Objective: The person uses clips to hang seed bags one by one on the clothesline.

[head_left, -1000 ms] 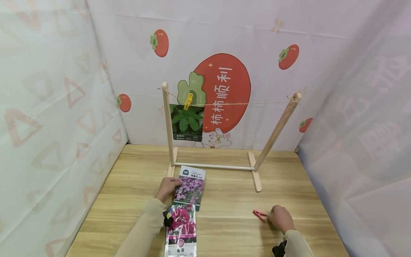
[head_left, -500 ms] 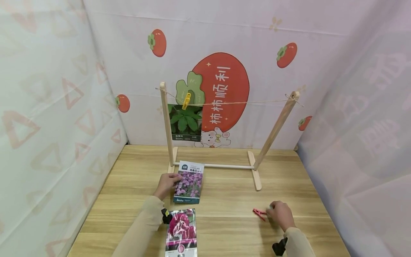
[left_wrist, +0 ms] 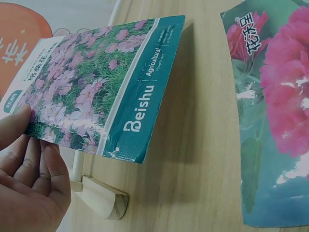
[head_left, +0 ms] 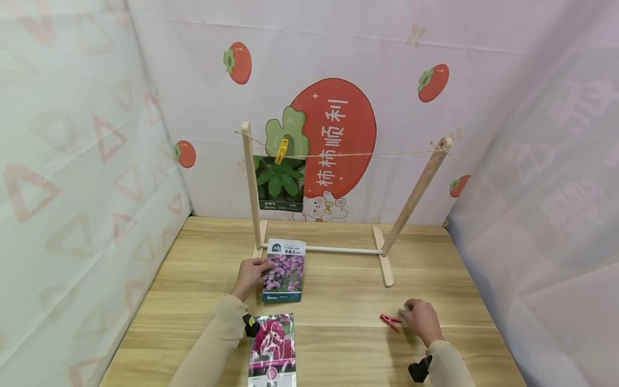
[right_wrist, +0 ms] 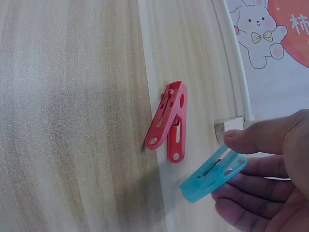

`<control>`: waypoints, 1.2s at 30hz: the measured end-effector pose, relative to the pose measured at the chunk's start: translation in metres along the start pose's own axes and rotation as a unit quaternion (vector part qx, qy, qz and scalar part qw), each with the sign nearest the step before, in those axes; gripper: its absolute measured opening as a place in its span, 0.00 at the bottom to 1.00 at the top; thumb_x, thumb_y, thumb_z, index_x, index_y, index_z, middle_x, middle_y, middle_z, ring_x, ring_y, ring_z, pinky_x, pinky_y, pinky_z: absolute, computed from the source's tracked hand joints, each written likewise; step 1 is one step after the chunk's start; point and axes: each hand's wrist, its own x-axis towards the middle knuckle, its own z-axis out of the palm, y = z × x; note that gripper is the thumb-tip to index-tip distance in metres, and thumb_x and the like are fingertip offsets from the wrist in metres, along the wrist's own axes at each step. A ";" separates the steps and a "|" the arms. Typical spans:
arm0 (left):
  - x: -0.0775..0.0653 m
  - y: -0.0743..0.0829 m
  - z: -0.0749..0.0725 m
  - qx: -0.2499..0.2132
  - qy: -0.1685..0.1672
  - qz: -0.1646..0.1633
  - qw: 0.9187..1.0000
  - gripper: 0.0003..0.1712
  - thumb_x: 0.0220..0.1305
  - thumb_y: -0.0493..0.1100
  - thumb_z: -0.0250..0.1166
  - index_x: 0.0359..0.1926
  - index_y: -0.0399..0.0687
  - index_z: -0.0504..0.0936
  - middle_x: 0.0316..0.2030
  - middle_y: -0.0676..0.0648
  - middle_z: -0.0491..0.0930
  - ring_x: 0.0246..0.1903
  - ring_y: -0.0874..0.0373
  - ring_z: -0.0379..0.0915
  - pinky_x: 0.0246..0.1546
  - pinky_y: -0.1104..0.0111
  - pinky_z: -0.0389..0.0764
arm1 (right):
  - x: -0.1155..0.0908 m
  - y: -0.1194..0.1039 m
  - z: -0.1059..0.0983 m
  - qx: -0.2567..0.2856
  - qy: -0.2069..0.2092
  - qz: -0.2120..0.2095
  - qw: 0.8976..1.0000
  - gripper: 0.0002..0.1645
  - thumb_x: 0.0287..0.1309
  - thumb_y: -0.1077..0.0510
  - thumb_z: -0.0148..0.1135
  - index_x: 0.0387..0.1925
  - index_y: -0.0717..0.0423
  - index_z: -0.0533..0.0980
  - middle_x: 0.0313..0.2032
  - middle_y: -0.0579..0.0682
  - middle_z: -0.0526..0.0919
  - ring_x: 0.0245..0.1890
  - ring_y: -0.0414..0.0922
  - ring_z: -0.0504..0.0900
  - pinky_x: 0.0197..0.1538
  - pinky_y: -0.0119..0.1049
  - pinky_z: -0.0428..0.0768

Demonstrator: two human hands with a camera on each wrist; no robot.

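My left hand (head_left: 250,277) pinches the left edge of a seed packet (left_wrist: 91,87) with purple flowers and a teal bottom band, raised off the table in the left wrist view. Between the thumb and fingers of my right hand (right_wrist: 268,169) is a light blue clothespin (right_wrist: 212,174). Beside it on the table lies a red clothespin (right_wrist: 170,121), its handles spread. A second seed packet (head_left: 272,349), glossy with a pink flower, lies flat in front of my left forearm. From the string hangs a green-leaf packet (head_left: 280,185), clipped by a yellow clothespin (head_left: 281,151).
A wooden stand has a left post (head_left: 251,188) and a leaning right post (head_left: 416,199), with a string (head_left: 358,155) tied between their tops. A white rod (head_left: 338,249) joins its feet. Printed cloth walls (head_left: 203,97) enclose the table (head_left: 338,322) at the back and sides.
My left hand has lifted the purple-flower packet away from the pink-flower packet, toward the stand. My right hand has risen slightly, and the blue clothespin now shows in its fingers.
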 end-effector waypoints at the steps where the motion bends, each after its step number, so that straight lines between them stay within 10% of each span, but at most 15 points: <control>1: 0.000 0.001 0.000 0.002 0.000 0.003 1.000 0.18 0.64 0.43 0.66 0.50 0.35 0.83 0.48 0.37 0.82 0.39 0.55 0.77 0.41 0.64 0.81 | 0.000 0.000 0.000 0.000 -0.002 0.002 1.000 0.14 0.54 0.60 0.68 0.36 0.70 0.80 0.29 0.56 0.83 0.28 0.46 0.77 0.34 0.44 0.78; 36: -0.008 0.025 -0.006 -0.014 0.019 0.024 0.999 0.17 0.65 0.42 0.66 0.49 0.35 0.83 0.49 0.35 0.82 0.44 0.52 0.80 0.52 0.58 0.81 | 0.000 -0.011 -0.013 0.058 0.061 -0.045 0.995 0.17 0.57 0.59 0.66 0.42 0.70 0.82 0.34 0.61 0.87 0.32 0.50 0.85 0.37 0.46 0.82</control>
